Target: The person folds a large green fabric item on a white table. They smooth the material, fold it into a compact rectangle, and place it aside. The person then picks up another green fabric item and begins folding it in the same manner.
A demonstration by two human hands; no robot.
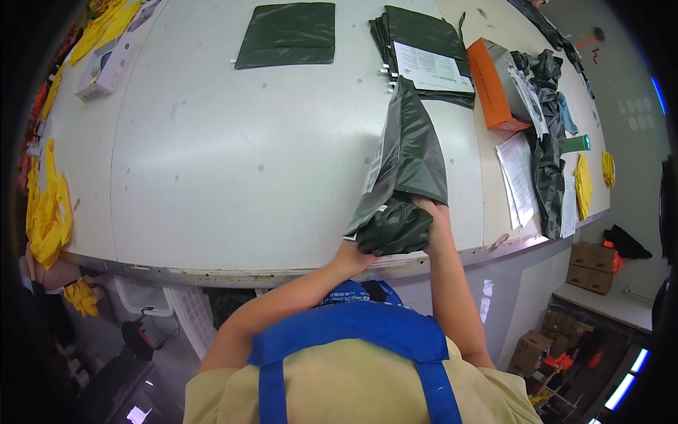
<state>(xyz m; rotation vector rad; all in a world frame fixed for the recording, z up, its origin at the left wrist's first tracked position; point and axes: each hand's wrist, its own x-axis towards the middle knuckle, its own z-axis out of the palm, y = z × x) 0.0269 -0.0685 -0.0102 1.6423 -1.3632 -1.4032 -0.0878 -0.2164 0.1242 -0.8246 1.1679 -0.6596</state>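
Observation:
A dark green bag (417,159) of shiny coated fabric is raised over the near edge of the table, its pointed top leaning away from me. A bunched dark green bundle (395,227) bulges at its lower, open end. My left hand (355,256) holds the bag and bundle from below at the left, its fingers hidden beneath the fabric. At the right side my right hand (431,212) grips the bag's lower edge, with its fingertips covered by fabric. Beyond them lies a stack of folded dark green pieces (420,32) with a printed sheet (427,67) on top.
A flat dark green piece (286,35) lies at the far middle of the white table (212,155). On the right stand an orange box (489,88), paper sheets (518,173) and crumpled dark fabric (547,169). Yellow garments (49,205) and a white box (106,68) line the left.

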